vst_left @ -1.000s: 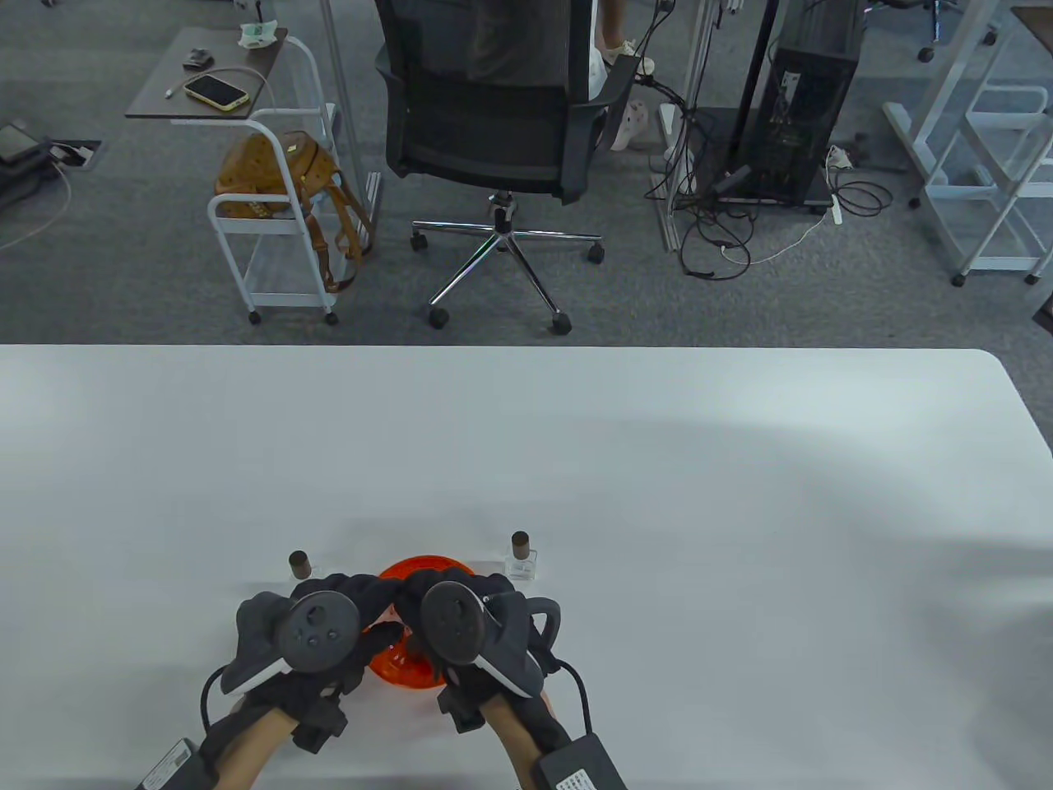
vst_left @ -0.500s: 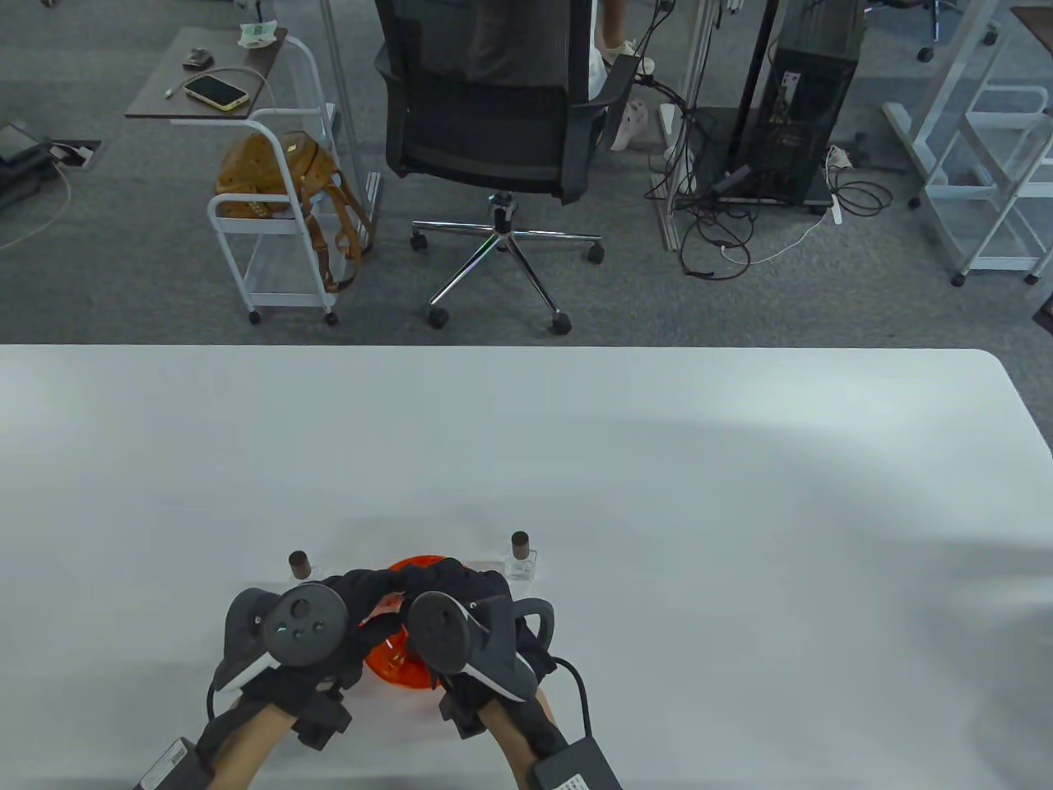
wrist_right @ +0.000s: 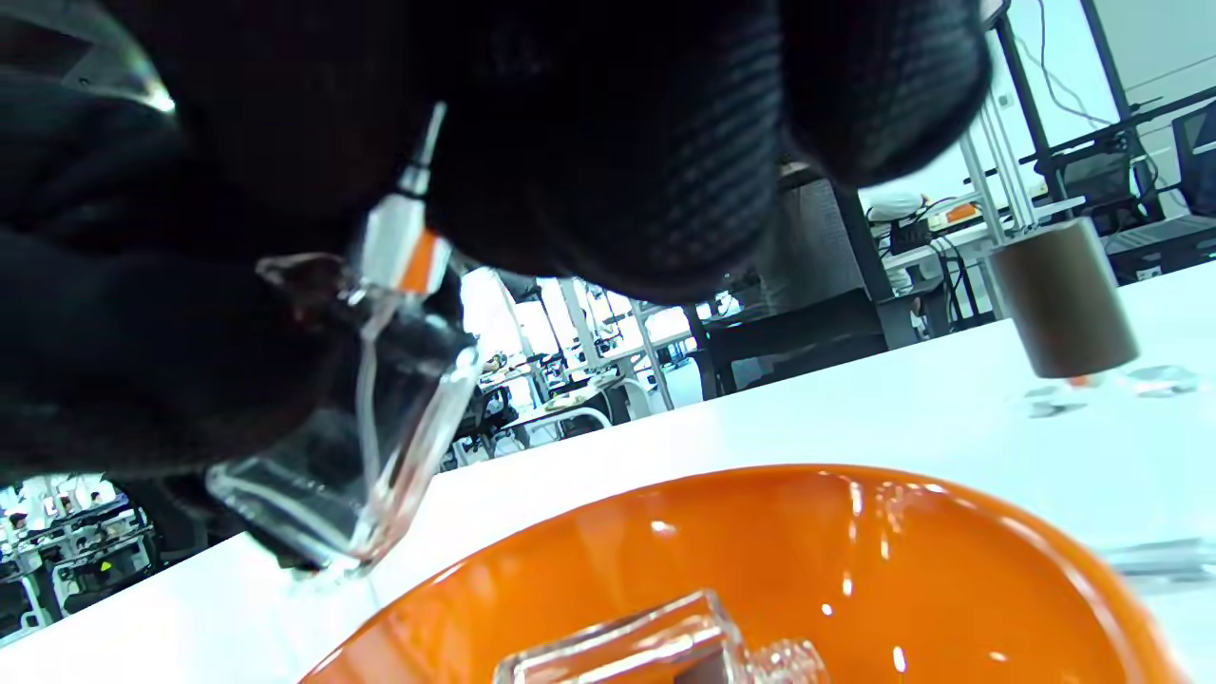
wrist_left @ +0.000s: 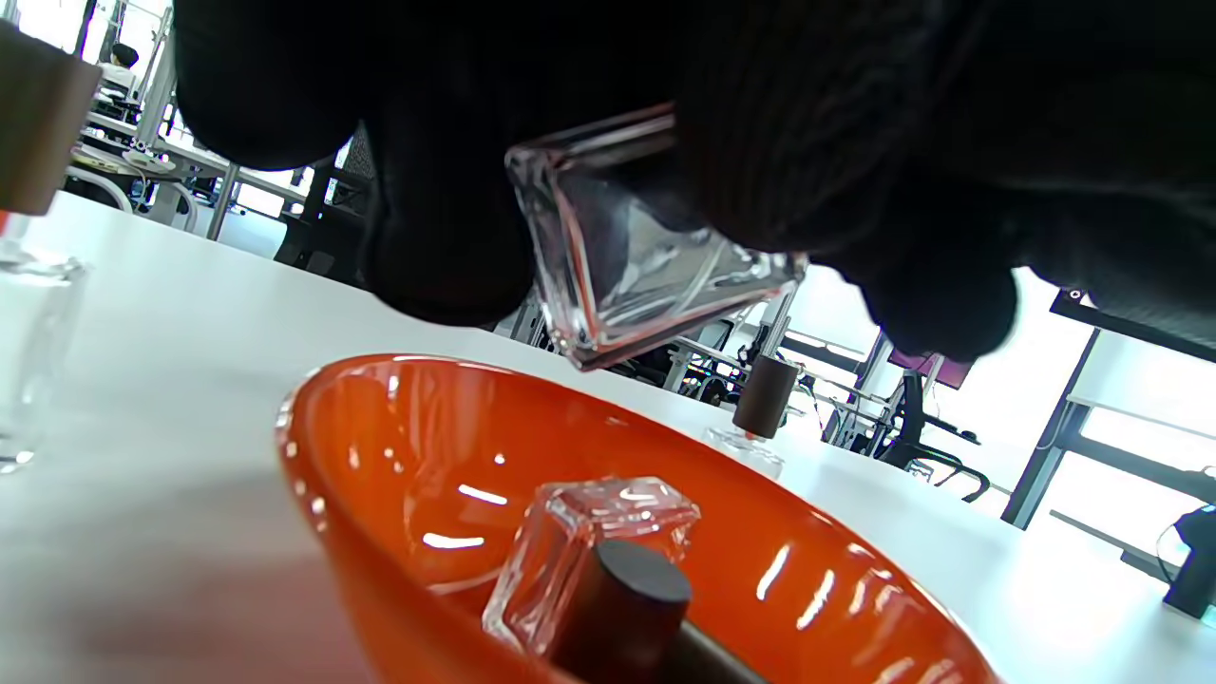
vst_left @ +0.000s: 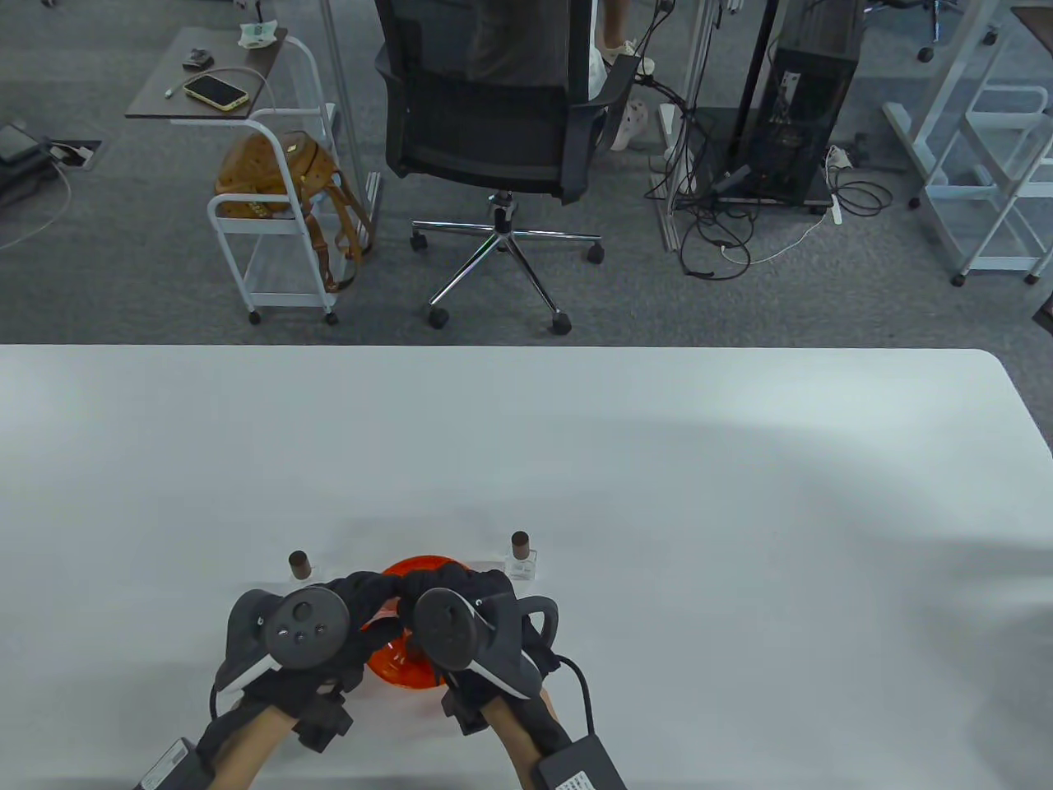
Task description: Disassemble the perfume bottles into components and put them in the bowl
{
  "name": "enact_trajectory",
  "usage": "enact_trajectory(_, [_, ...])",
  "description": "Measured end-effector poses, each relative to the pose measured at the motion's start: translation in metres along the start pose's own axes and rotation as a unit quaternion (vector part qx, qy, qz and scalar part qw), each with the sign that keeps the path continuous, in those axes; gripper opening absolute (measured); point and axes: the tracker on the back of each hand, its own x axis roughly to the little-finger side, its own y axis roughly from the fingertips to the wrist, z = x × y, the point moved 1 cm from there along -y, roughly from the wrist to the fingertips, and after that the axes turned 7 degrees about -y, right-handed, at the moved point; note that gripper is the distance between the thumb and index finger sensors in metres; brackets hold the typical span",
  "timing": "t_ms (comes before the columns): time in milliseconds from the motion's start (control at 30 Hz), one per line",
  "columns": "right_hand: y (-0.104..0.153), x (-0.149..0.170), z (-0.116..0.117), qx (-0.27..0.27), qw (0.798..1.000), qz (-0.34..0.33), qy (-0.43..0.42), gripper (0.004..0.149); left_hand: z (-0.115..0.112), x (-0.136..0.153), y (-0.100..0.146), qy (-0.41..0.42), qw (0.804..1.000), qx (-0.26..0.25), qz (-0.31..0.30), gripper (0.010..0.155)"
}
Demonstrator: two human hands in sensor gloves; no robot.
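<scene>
Both gloved hands meet above the orange bowl (vst_left: pixel 393 668). My left hand (vst_left: pixel 372 589) grips a clear square glass perfume bottle (wrist_left: pixel 646 249), tilted over the bowl (wrist_left: pixel 380 446). My right hand (vst_left: pixel 438 586) pinches the bottle's spray head; its white and orange collar (wrist_right: pixel 404 237) and thin dip tube show above the glass body (wrist_right: pixel 366 465). Inside the bowl (wrist_right: pixel 779 532) lie another clear glass bottle (wrist_left: pixel 591 546) and a dark round cap (wrist_left: pixel 629 594). In the table view the held bottle is hidden by the hands.
Two more capped bottles stand on the white table just beyond the bowl: one left (vst_left: pixel 299 564), one right (vst_left: pixel 520 556), each with a brown cylindrical cap (wrist_right: pixel 1059 296). An office chair (vst_left: pixel 494 123) and a cart stand on the floor beyond the table's far edge.
Both hands have shifted slightly left together and stay joined over the bowl. The two standing bottles have not moved.
</scene>
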Motion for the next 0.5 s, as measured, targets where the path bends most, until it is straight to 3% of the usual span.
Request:
enact_trajectory(267, [-0.0001,-0.0012,-0.0006,0.001,1.000,-0.004,0.010,0.043,-0.0005,0.0027,0.0001,0.011,1.000,0.004,0.001,0.054])
enact_trajectory(367, [0.0002,-0.0022,0.0010,-0.012,1.000,-0.008,0.009,0.048,-0.0005,0.0044,-0.0006,0.010,1.000,-0.001,0.008,0.053])
enact_trajectory(500, [0.0009,-0.0040,-0.0013,0.006,1.000,-0.013,0.019,0.043,0.0000,0.0061,0.0008,0.017,1.000,0.003,0.007,0.054])
